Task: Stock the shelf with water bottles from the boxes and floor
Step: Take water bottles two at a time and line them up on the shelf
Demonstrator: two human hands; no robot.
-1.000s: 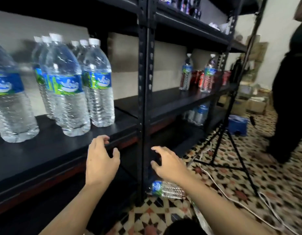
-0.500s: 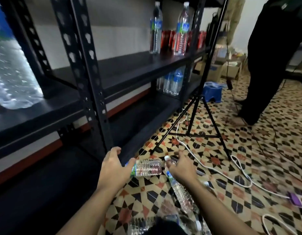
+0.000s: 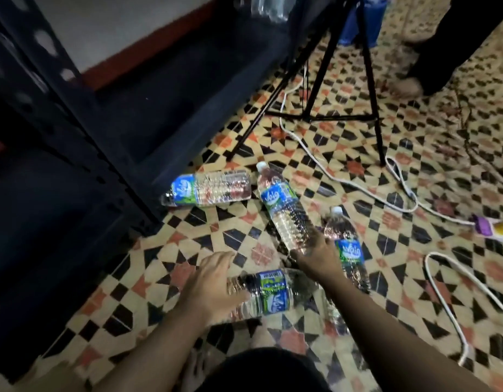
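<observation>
At lower centre the left hand, spread, rests on the near bottle lying crosswise on the floor, while the right hand grips the base of the slanted bottle just above.

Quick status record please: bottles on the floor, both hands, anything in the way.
bottles on floor: at least four, all lying down
left hand: on nearest bottle, grip unclear
right hand: at base of diagonal bottle, grip unclear
others: bottle by shelf post; rightmost bottle
in the way: tripod, white cable
</observation>
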